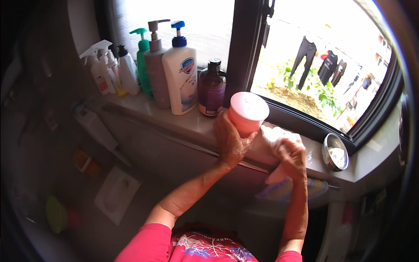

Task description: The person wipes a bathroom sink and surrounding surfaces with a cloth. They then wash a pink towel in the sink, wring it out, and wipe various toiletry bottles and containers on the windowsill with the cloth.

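Note:
My left hand (232, 142) is closed around the lower side of a round pink tub (247, 118) with a pale pink lid, at the windowsill (196, 126). The tub stands upright; its base is partly hidden by my fingers. To the right of it, my right hand (294, 155) grips a bunched white cloth (275, 136) against the sill. Part of the cloth seems to hang below that hand, in pinkish light. Just left of the tub stands a dark purple bottle (212, 94) with a black cap.
A white pump bottle (180, 81), a grey pump bottle (157, 76), a green one (143, 65) and several smaller bottles line the sill's left. A metal bowl (336, 153) with something white inside rests at the right end. A striped towel (312, 190) hangs below the sill.

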`<action>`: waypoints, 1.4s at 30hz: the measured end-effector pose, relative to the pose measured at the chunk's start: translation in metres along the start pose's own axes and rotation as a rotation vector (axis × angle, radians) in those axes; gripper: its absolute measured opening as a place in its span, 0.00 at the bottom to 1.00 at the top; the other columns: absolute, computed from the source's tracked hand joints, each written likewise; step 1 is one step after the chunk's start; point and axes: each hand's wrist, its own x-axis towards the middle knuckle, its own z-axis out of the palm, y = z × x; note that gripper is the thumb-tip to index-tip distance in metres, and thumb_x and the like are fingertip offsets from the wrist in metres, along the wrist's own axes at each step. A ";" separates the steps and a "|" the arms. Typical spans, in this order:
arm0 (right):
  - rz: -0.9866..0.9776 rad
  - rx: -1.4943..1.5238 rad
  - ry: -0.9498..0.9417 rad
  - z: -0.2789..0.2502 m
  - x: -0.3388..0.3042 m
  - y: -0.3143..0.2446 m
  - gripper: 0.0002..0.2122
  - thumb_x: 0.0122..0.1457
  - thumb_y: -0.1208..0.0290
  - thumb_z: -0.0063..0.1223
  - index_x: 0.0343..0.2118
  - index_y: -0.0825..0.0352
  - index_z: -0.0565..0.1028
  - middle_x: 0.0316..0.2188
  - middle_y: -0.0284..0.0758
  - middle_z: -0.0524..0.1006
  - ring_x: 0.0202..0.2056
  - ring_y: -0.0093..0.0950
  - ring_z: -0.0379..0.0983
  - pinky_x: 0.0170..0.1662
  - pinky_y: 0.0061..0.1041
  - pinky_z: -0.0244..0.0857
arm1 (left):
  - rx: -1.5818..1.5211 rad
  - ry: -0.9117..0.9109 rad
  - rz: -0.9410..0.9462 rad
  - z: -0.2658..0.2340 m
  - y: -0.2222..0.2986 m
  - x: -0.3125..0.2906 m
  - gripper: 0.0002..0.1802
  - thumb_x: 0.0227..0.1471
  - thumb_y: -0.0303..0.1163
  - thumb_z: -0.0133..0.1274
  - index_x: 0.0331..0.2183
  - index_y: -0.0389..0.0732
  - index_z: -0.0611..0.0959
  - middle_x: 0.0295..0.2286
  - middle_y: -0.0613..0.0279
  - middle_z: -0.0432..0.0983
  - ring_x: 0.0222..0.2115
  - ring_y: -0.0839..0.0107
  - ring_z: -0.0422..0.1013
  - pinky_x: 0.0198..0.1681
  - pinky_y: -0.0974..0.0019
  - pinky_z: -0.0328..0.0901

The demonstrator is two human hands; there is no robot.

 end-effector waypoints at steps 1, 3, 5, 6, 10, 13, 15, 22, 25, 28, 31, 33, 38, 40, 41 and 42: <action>0.197 0.239 0.131 -0.002 0.001 -0.018 0.09 0.48 0.77 0.54 0.34 0.71 0.77 0.30 0.41 0.71 0.35 0.36 0.70 0.40 0.31 0.65 | -0.115 -0.065 -0.123 0.001 0.002 0.002 0.51 0.27 0.37 0.72 0.50 0.31 0.60 0.44 0.46 0.62 0.43 0.54 0.63 0.49 0.56 0.59; -0.036 0.110 0.315 -0.003 0.006 -0.015 0.11 0.48 0.76 0.54 0.36 0.70 0.76 0.32 0.42 0.74 0.37 0.38 0.70 0.42 0.33 0.65 | -0.120 -0.076 -0.133 -0.005 0.006 0.010 0.52 0.27 0.37 0.72 0.50 0.31 0.59 0.44 0.46 0.62 0.43 0.56 0.64 0.48 0.58 0.61; -0.307 -0.183 0.326 0.000 0.019 -0.044 0.12 0.48 0.75 0.56 0.37 0.67 0.77 0.35 0.42 0.75 0.39 0.40 0.70 0.43 0.36 0.65 | -0.134 -0.026 -0.130 -0.006 0.003 0.016 0.52 0.24 0.37 0.72 0.50 0.33 0.60 0.42 0.45 0.65 0.43 0.50 0.63 0.47 0.51 0.58; -0.423 -0.344 0.281 0.005 0.025 -0.056 0.12 0.48 0.74 0.57 0.37 0.65 0.77 0.37 0.42 0.75 0.41 0.42 0.69 0.44 0.38 0.65 | -0.117 -0.095 -0.093 -0.002 -0.001 0.016 0.51 0.25 0.36 0.71 0.50 0.33 0.60 0.42 0.46 0.65 0.43 0.50 0.63 0.46 0.52 0.59; -0.462 -0.416 0.135 0.049 0.053 -0.092 0.09 0.46 0.65 0.56 0.34 0.52 0.78 0.41 0.38 0.70 0.42 0.42 0.67 0.38 0.37 0.66 | -0.157 -0.243 0.077 0.005 -0.033 0.020 0.43 0.29 0.35 0.68 0.48 0.36 0.64 0.39 0.50 0.69 0.41 0.51 0.67 0.42 0.54 0.62; -0.521 -0.441 0.036 0.060 0.088 -0.092 0.09 0.46 0.66 0.56 0.31 0.57 0.79 0.34 0.35 0.75 0.41 0.36 0.69 0.43 0.37 0.65 | -0.188 -0.180 0.029 -0.007 -0.016 0.020 0.40 0.32 0.37 0.66 0.48 0.39 0.66 0.39 0.49 0.72 0.40 0.51 0.70 0.43 0.58 0.66; -0.471 -0.305 -0.014 0.069 0.112 -0.080 0.07 0.47 0.65 0.55 0.28 0.59 0.78 0.28 0.36 0.75 0.38 0.35 0.71 0.43 0.33 0.65 | -0.143 -0.217 -0.034 -0.008 -0.010 0.021 0.44 0.30 0.39 0.67 0.48 0.39 0.64 0.40 0.49 0.72 0.40 0.50 0.70 0.43 0.57 0.66; -0.253 -0.385 -0.065 0.077 0.140 -0.063 0.06 0.50 0.65 0.54 0.29 0.58 0.78 0.32 0.39 0.76 0.38 0.37 0.72 0.41 0.35 0.67 | -0.058 -0.221 -0.064 0.000 -0.001 0.020 0.45 0.28 0.41 0.68 0.48 0.39 0.64 0.39 0.52 0.72 0.40 0.53 0.70 0.42 0.55 0.65; -0.473 -0.284 -0.051 0.080 0.108 -0.071 0.07 0.46 0.68 0.54 0.30 0.56 0.79 0.35 0.42 0.75 0.37 0.43 0.72 0.40 0.37 0.67 | 0.149 -0.388 -0.073 -0.006 -0.011 0.021 0.44 0.31 0.45 0.66 0.49 0.39 0.65 0.40 0.53 0.71 0.44 0.56 0.67 0.46 0.57 0.61; -0.751 -0.377 -0.020 0.069 0.067 -0.091 0.06 0.42 0.70 0.56 0.26 0.54 0.78 0.42 0.39 0.69 0.42 0.43 0.68 0.42 0.41 0.63 | 0.144 -0.385 0.043 0.007 -0.035 0.004 0.45 0.32 0.48 0.65 0.51 0.40 0.65 0.43 0.54 0.68 0.48 0.59 0.64 0.48 0.57 0.58; -0.677 -0.367 -0.060 0.075 0.062 -0.094 0.13 0.40 0.72 0.56 0.32 0.54 0.79 0.47 0.40 0.68 0.48 0.44 0.65 0.47 0.46 0.60 | 0.019 -0.257 0.242 0.016 -0.073 -0.015 0.47 0.33 0.51 0.64 0.53 0.41 0.64 0.46 0.54 0.65 0.51 0.62 0.61 0.48 0.57 0.57; -0.598 -0.282 -0.018 0.072 0.079 -0.084 0.10 0.44 0.69 0.55 0.33 0.56 0.77 0.38 0.38 0.74 0.44 0.40 0.68 0.46 0.39 0.62 | 0.103 -0.339 0.114 0.009 -0.040 0.005 0.47 0.33 0.49 0.64 0.53 0.42 0.63 0.45 0.55 0.65 0.50 0.61 0.61 0.49 0.56 0.57; -0.358 -0.282 0.068 0.074 0.118 -0.071 0.11 0.55 0.58 0.47 0.36 0.57 0.77 0.25 0.40 0.77 0.31 0.39 0.74 0.43 0.31 0.65 | -0.048 -0.360 -0.086 -0.008 -0.001 0.023 0.48 0.32 0.44 0.65 0.52 0.40 0.60 0.41 0.53 0.69 0.45 0.57 0.66 0.48 0.53 0.57; -0.089 -0.220 0.080 0.072 0.116 -0.070 0.15 0.57 0.56 0.44 0.40 0.58 0.76 0.30 0.41 0.77 0.35 0.36 0.75 0.43 0.30 0.64 | -0.040 -0.342 -0.131 -0.008 0.003 0.027 0.45 0.31 0.44 0.65 0.50 0.40 0.62 0.40 0.53 0.71 0.42 0.55 0.68 0.46 0.53 0.60; 0.043 -0.186 0.084 0.071 0.114 -0.071 0.16 0.58 0.56 0.42 0.42 0.59 0.75 0.32 0.42 0.78 0.36 0.35 0.75 0.44 0.30 0.64 | -0.006 -0.293 -0.139 -0.005 0.001 0.025 0.43 0.30 0.43 0.65 0.49 0.41 0.64 0.40 0.53 0.72 0.42 0.54 0.70 0.44 0.53 0.63; 0.099 -0.097 0.205 0.074 0.111 -0.066 0.18 0.58 0.56 0.41 0.44 0.61 0.74 0.34 0.42 0.77 0.37 0.34 0.74 0.44 0.30 0.64 | 0.025 -0.245 -0.146 -0.001 -0.001 0.022 0.42 0.30 0.41 0.65 0.47 0.41 0.65 0.41 0.53 0.72 0.41 0.53 0.71 0.42 0.53 0.65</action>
